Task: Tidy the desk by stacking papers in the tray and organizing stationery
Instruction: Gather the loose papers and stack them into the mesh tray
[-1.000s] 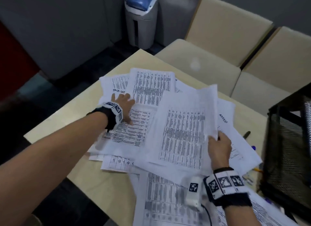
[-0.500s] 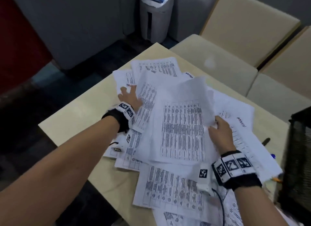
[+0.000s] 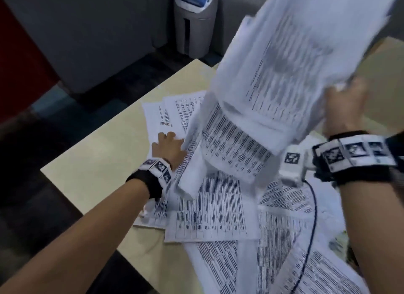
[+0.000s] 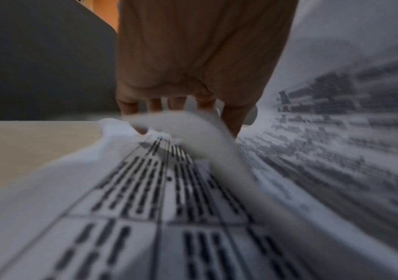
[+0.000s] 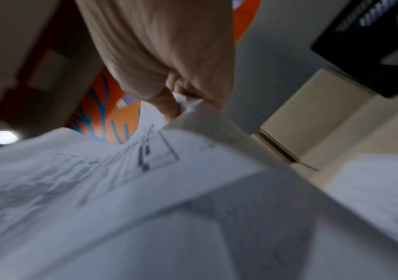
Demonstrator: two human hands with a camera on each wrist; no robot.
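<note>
The right hand (image 3: 345, 105) grips a bundle of printed sheets (image 3: 284, 75) by one edge, fingers and thumb pinched on it, and holds it tilted up above the desk (image 3: 91, 166), its lower end drooping towards the left hand (image 3: 169, 148). That hand lies flat, fingers straight, pressing on the loose papers (image 3: 218, 212) spread over the desk, just left of the raised bundle. A grey bin (image 3: 195, 20) stands beyond the desk

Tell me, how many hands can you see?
2. The left hand presses flat on papers on the desk; the right hand lifts a bunch of sheets high.
</note>
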